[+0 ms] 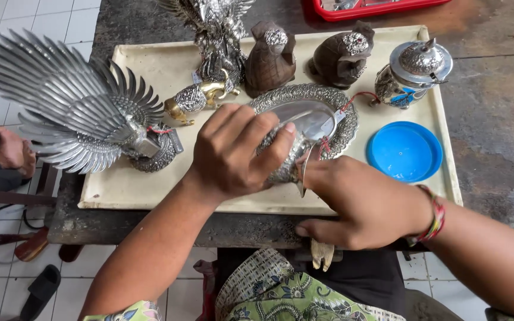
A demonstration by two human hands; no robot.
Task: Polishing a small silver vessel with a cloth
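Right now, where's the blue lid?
Head view: the blue lid lies flat at the tray's right end, just below the small silver lidded pot, right of the embossed silver dish.

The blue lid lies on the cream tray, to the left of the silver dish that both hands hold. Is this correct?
Not quite. The blue lid lies on the cream tray, but to the right of the silver dish held by the left hand and right hand, as the head view shows.

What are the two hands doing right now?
Left hand: closed over an embossed silver piece, gripping it above the tray.
Right hand: closed on a thin metal tool that touches the silver piece.
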